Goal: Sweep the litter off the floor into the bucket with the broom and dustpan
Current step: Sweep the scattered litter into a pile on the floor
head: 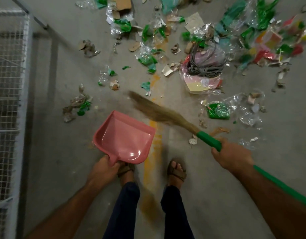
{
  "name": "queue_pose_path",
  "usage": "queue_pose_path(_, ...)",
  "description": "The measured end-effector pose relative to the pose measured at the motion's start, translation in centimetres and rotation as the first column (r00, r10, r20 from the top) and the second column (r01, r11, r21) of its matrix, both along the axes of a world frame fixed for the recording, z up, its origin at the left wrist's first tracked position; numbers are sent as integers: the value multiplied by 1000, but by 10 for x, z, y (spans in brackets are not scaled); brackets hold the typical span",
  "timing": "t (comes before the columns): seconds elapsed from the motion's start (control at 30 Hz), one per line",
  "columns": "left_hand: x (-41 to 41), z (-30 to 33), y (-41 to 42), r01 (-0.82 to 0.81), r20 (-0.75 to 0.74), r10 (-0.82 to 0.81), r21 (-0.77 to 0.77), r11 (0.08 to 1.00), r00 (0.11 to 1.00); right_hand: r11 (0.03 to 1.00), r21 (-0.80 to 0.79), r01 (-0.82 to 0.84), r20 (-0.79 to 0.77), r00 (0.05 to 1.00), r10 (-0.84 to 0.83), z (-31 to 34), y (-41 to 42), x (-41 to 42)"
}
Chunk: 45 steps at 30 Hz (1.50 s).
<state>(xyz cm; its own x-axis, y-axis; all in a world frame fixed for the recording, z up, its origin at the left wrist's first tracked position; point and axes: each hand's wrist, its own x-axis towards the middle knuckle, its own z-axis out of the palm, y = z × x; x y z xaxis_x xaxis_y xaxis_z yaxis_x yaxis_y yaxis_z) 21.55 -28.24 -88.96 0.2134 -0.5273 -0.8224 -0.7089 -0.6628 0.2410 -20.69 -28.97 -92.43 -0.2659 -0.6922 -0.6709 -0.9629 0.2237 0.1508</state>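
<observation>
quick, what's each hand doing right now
Left hand: closed on the handle of the pink dustpan, which is empty.
Right hand: closed around the green handle of the broom.

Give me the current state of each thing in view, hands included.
Pink plastic dustpan: empty, held by its handle.
Grass broom with green handle: held, bristles blurred above the floor.
Left hand: closed on the dustpan handle.
Right hand: closed on the broom handle.
Plastic and cardboard litter: scattered on the floor, unswept.
Coil of grey cord: lying in the litter.
Bucket: not in view.
</observation>
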Motion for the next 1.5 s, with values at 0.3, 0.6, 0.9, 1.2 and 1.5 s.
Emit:
queue_pose_path(0.3,10,-29,-11,-62,-13,62,47,997,998,976,-117,183,109,979,-170,43,1,-24)
queue_pose_path(0.6,87,-11,17,-76,127,64,97,992,990,985,-168,-32,402,910,98,58,18,137)
queue_pose_path(0.9,195,-16,53,-241,209,207,153,958,956,911,-144,-386,402,818,410,-23,-36,332)
queue_pose_path(1.2,264,-28,71,-286,263,244,134,949,933,936,-12,-351,273,899,341,-51,-37,397)
queue_pose_path(1.5,296,-37,65,-284,180,264,92,954,948,998,20,-64,231,971,57,-52,-15,308)
